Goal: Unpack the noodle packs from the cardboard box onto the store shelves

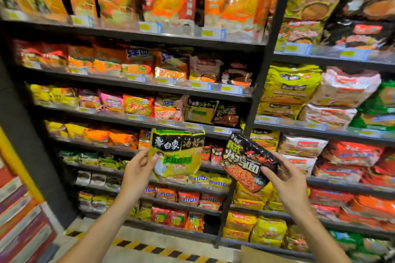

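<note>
While both packs are held up in front of the shelves, neither one is placed yet.
Green-yellow noodle pack is upright, pinched at its lower left edge by the left hand, thumb on the front. Black noodle pack is tilted, long axis running from upper left down to lower right, gripped at its lower right end by the right hand, thumb on the front. Matching green-yellow pack and black pack sit side by side on a shelf just above the held pair, so each hand likely lifts straight up and forward. Cardboard box is only a corner at the bottom edge, below the right arm.
</note>
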`<state>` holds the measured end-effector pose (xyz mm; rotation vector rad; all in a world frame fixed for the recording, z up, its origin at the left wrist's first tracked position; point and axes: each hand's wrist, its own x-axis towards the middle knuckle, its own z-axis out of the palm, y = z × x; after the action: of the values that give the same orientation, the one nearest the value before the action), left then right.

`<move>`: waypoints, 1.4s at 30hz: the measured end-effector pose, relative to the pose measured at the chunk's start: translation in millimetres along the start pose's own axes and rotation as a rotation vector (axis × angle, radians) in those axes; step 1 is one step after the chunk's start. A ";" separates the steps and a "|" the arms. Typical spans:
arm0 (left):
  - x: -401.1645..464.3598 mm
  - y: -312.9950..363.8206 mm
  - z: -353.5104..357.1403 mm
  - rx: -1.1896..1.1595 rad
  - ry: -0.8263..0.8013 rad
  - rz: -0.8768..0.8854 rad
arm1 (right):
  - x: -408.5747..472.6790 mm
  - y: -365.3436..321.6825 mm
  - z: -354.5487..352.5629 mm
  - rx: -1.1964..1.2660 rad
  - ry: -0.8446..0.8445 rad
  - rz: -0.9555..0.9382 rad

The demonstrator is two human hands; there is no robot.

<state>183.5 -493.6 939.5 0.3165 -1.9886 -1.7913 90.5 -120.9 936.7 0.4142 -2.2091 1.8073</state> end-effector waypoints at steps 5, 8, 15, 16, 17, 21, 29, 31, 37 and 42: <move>39.0 -15.3 -43.9 -0.007 0.023 0.005 | 8.0 -21.1 54.1 0.008 -0.003 0.006; 57.5 -21.1 -50.8 -0.005 0.003 0.002 | 11.5 -27.4 69.3 0.020 0.013 0.025; 100.6 -26.8 -23.4 0.002 -0.066 -0.023 | 39.8 -22.1 83.1 -0.019 0.050 0.037; 106.9 -28.5 -17.3 0.009 -0.077 -0.029 | 46.2 -19.0 85.3 -0.010 0.061 0.039; 113.8 -29.2 -12.5 0.021 -0.089 -0.026 | 52.7 -14.6 87.5 -0.001 0.070 0.042; 153.9 -42.4 8.7 0.066 -0.110 -0.008 | 83.6 11.3 94.1 0.008 0.084 0.037; 229.7 -59.5 62.1 0.105 -0.110 -0.006 | 136.6 58.4 102.9 -0.015 0.106 0.078; 245.6 -69.2 72.5 0.115 -0.096 0.005 | 147.0 67.3 103.4 -0.016 0.118 0.096; 277.9 -82.0 98.8 0.079 -0.054 -0.008 | 165.9 86.8 107.8 -0.020 0.132 0.151; 305.6 -83.8 123.1 0.016 -0.015 0.002 | 176.6 91.6 113.8 -0.029 0.149 0.158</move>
<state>-151.9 -534.4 901.5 0.3075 -2.0139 -1.7818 -109.6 -225.4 897.1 0.0973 -2.2157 1.8159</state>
